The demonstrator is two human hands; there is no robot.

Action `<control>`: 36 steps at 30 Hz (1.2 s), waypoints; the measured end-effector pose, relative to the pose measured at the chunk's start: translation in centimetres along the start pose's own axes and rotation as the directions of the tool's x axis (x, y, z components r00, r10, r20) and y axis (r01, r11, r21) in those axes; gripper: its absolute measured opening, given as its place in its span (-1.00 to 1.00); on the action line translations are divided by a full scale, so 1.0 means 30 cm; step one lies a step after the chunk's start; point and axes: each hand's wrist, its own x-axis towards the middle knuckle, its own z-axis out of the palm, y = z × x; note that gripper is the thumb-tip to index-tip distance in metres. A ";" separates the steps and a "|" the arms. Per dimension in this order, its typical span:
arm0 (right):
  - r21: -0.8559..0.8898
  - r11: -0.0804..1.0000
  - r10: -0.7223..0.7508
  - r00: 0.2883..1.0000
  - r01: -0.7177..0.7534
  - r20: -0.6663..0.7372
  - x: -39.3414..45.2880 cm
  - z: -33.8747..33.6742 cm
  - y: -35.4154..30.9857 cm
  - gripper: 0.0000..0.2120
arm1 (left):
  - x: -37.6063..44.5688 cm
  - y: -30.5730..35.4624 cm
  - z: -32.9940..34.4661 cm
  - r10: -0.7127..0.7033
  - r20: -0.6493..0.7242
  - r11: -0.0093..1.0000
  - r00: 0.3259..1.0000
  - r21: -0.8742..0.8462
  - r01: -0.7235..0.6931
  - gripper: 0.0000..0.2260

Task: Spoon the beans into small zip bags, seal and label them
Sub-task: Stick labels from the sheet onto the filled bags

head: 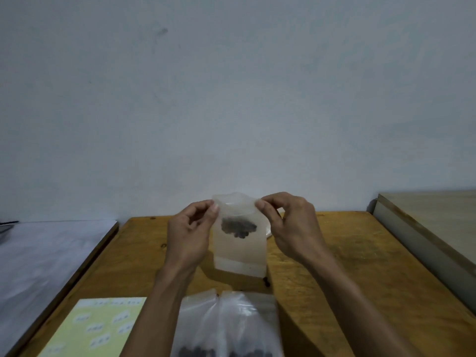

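both hands hold a small zip bag (238,243) upright above the wooden surface (360,266), left hand (190,235) and right hand (291,228) each pinching a top corner, fingers (260,206) clamped on the plastic at the mouth, w/ the strip between them bowed and, by the look of it, not yet pressed flat. risk from here, as a judgement: if the pinch runs along the zip unevenly or a bean sits in the track, the seal may stay part open and beans could spill once the bag is tipped or laid down; a tug too far apart could also slip a corner free & drop the lot. the bag is frosted, translucent, soft-walled, its lower edge just above or touching the surface, cannot tell which. a dark clump of beans (238,228) shows through the upper-middle of the bag. nearer the camera lie two clear bags (226,323) w/ dark beans at the frame's bottom edge, a stray bean (266,281) just beside the held bag, and a pale yellow label sheet (95,328) at lower left, well apart from the hands.
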 end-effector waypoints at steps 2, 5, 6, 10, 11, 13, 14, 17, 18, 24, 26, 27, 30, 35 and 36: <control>0.028 0.999 -0.015 1.000 0.015 0.011 -0.006 -0.013 -0.006 -0.79 | 0.005 0.009 -0.024 0.027 -0.025 0.999 0.999 -0.027 -0.027 -0.93; 0.078 0.997 -0.022 0.999 0.026 -0.049 -0.023 -0.033 -0.017 -0.78 | -0.014 0.038 -0.041 0.033 -0.025 0.994 0.999 -0.105 -0.036 -0.85; 0.088 0.996 -0.018 0.998 0.023 -0.056 -0.031 -0.037 -0.021 -0.78 | -0.026 0.045 -0.046 0.044 -0.022 0.993 0.999 -0.111 -0.046 -0.83; 0.152 0.988 -0.001 0.999 0.006 -0.033 -0.064 -0.060 -0.044 -0.78 | -0.074 0.080 -0.065 0.027 0.068 0.986 0.997 -0.166 -0.016 -0.80; 0.171 0.985 0.006 1.000 -0.002 -0.020 -0.074 -0.065 -0.048 -0.78 | -0.088 0.089 -0.068 0.024 0.106 0.987 0.994 -0.161 -0.006 -0.79; 0.208 0.978 0.017 1.000 -0.020 0.013 -0.094 -0.076 -0.056 -0.79 | -0.115 0.105 -0.067 0.033 0.143 0.990 0.989 -0.137 -0.013 -0.78; 0.228 0.973 0.021 0.999 -0.027 0.026 -0.106 -0.081 -0.057 -0.79 | -0.130 0.114 -0.066 0.039 0.136 0.990 0.990 -0.137 -0.020 -0.77; 0.327 0.941 0.053 0.994 -0.081 0.095 -0.144 -0.094 -0.063 -0.83 | -0.168 0.125 -0.064 0.053 0.083 0.989 0.995 -0.140 -0.041 -0.78; 0.382 0.916 0.072 0.987 -0.123 0.145 -0.157 -0.094 -0.067 -0.83 | -0.178 0.125 -0.063 0.053 0.073 0.988 0.996 -0.147 -0.042 -0.79; 0.592 0.748 0.109 0.935 -0.300 0.336 -0.231 -0.047 -0.099 -0.73 | -0.261 0.131 -0.061 0.046 0.120 0.988 0.992 -0.152 -0.028 -0.78; 0.607 0.731 0.108 0.932 -0.311 0.347 -0.240 -0.033 -0.107 -0.79 | -0.279 0.132 -0.079 0.020 0.172 0.985 0.985 -0.174 0.011 -0.77; 0.608 0.729 0.099 0.927 -0.314 0.360 -0.242 -0.027 -0.112 -0.81 | -0.284 0.132 -0.090 0.006 0.197 0.981 0.980 -0.191 0.032 -0.76; 0.591 0.737 0.076 0.910 -0.326 0.407 -0.244 -0.010 -0.129 -0.83 | -0.290 0.125 -0.116 -0.021 0.196 0.977 0.980 -0.203 0.061 -0.74; 0.601 0.696 0.077 0.872 -0.394 0.483 -0.239 0.018 -0.151 -0.77 | -0.287 0.112 -0.179 -0.029 0.086 0.980 0.996 -0.195 0.045 -0.75; 0.597 0.696 0.097 0.876 -0.399 0.473 -0.240 0.026 -0.156 -0.76 | -0.288 0.114 -0.193 -0.023 0.072 0.981 0.997 -0.192 0.036 -0.75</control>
